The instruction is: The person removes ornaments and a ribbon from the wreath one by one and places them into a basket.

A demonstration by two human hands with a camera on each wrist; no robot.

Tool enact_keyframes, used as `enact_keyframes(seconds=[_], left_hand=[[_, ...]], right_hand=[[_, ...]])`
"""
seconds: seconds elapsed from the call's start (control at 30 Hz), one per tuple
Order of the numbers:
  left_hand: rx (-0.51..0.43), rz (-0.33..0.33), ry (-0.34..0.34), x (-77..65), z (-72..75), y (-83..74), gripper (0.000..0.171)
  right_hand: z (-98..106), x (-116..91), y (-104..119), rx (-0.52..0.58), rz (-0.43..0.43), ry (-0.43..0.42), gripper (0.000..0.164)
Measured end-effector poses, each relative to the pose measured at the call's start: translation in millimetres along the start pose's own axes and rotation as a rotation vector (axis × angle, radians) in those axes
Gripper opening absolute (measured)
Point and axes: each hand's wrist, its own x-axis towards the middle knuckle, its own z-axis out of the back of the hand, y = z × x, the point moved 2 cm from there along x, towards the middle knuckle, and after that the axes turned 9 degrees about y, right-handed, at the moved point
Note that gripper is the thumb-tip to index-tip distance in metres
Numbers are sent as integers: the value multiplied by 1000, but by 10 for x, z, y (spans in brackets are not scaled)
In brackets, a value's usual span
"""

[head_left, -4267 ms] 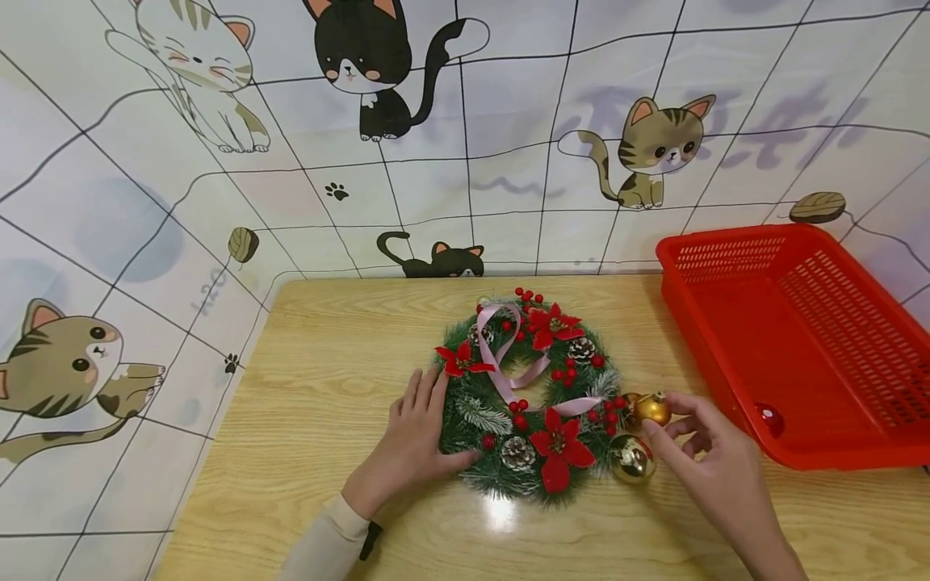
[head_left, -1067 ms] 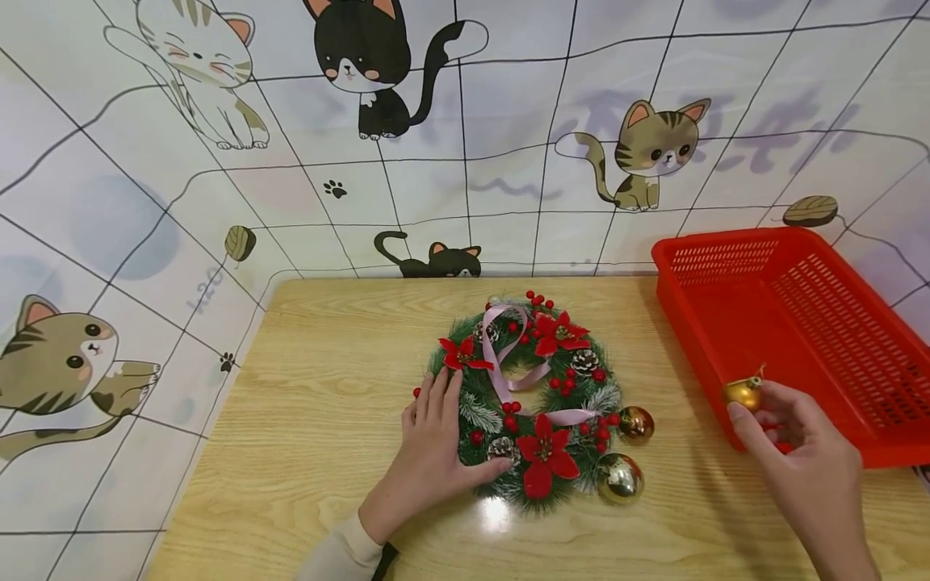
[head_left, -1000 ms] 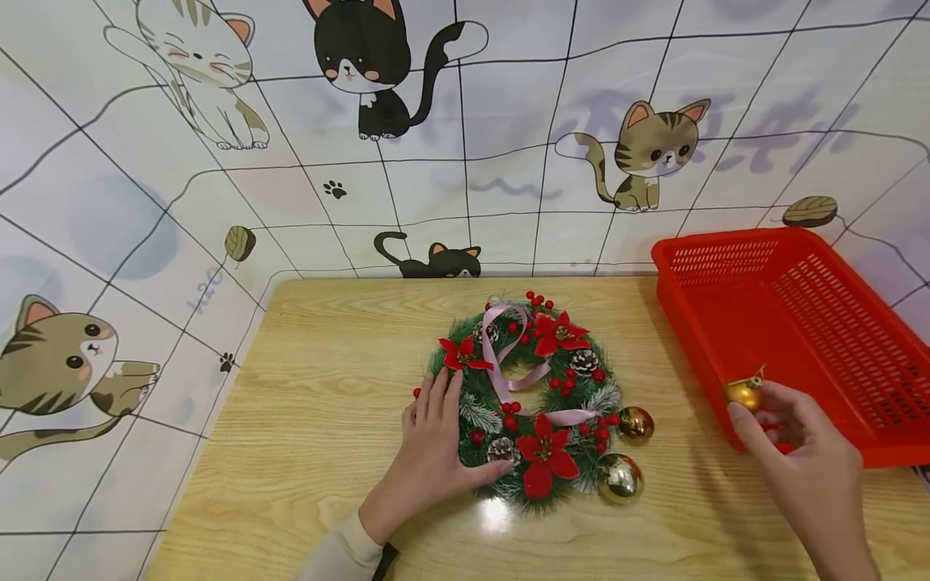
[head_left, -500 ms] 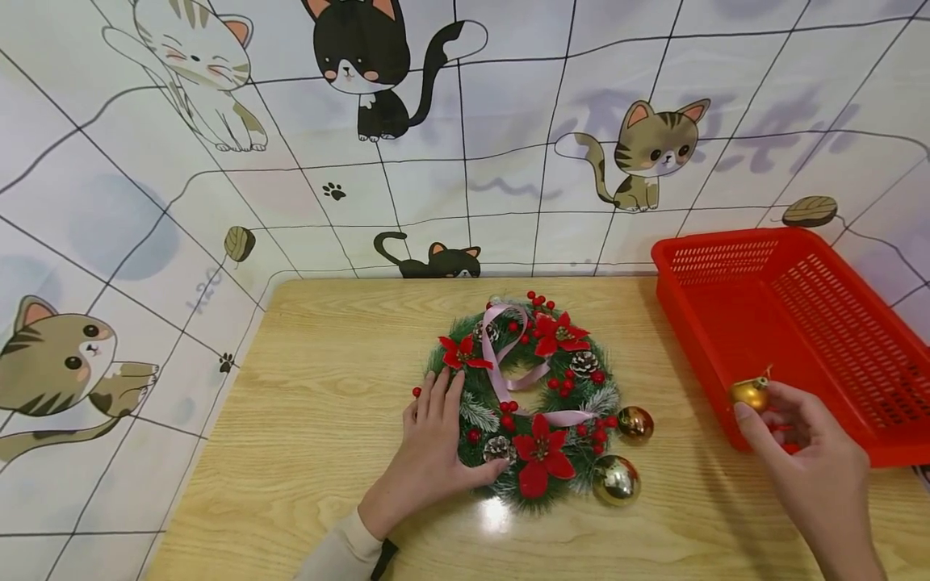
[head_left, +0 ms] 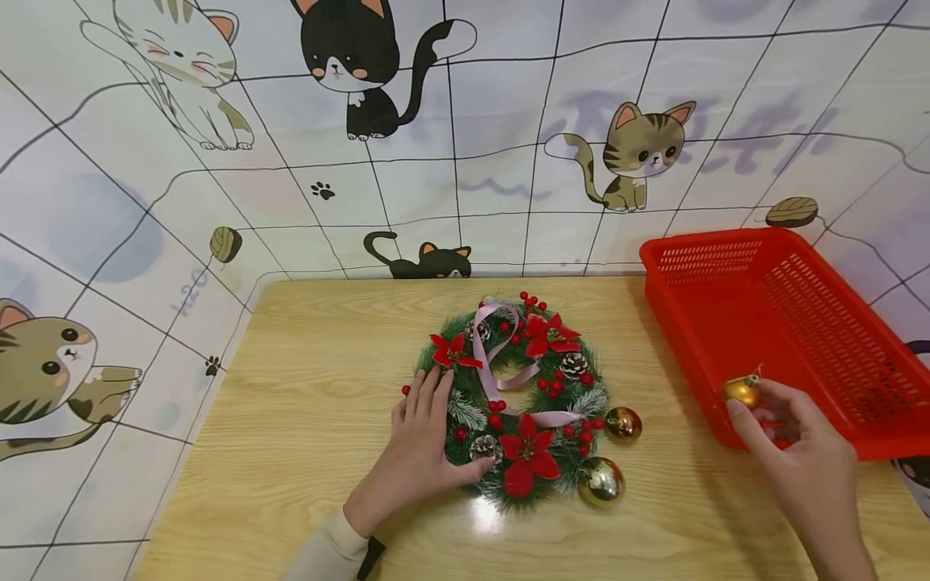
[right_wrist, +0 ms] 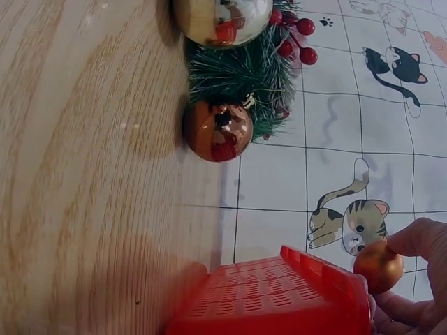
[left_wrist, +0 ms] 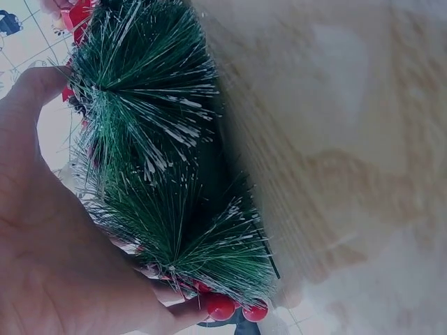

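A small matte gold bauble [head_left: 741, 391] with a cap and loop is pinched between the thumb and fingers of my right hand [head_left: 806, 448]. In the head view it overlaps the near left side of the red basket [head_left: 785, 323]; in the right wrist view the bauble [right_wrist: 378, 267] shows at the basket's rim. My left hand [head_left: 410, 456] rests with extended fingers and thumb spread along the left side of a green wreath [head_left: 465, 410]. In the left wrist view, the thumb and fingers lie either side of the wreath's needles [left_wrist: 154, 139].
Just right of the wreath lie a copper bauble [head_left: 623, 424] and a larger shiny gold bauble [head_left: 601, 482]. Pink ribbon [head_left: 479, 343], red flowers, berries and pinecones decorate the wreath. A cat-patterned wall covering [head_left: 501, 194] stands behind the wooden table [head_left: 327, 355].
My right hand has carried the small gold bauble from beside the wreath rightward to the basket. My left hand stays at the wreath, its thumb further over it. The view has shifted slightly.
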Motion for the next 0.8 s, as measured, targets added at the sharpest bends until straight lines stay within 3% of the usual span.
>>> enact_keyframes(seconds=[0.33, 0.8], left_hand=[[0, -12, 0, -42, 14, 86, 128], [-16, -26, 24, -22, 3, 83, 129]], right_hand=[[-6, 74, -59, -9, 13, 6, 45], [128, 134, -208, -134, 32, 51, 48]])
